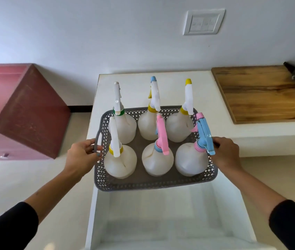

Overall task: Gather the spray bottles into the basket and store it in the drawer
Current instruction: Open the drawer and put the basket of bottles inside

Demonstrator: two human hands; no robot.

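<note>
Both hands lift the grey perforated plastic basket over the open white drawer. Left hand fingers curl round its loop handle; right hand fingers clamp the opposite rim. Six translucent white bulbous spray bottles stand upright inside.

Grey lattice basket — translucent white bottles — pink cabinet.

A grey basket is held at frame centre, gripped at its side handles by the left hand and right hand. Six white spray bottles are stood upright in it, in two rows of three. A white drawer is seen open below. A wooden board is seen at right, a pink box at left, a switch plate at top.
</note>
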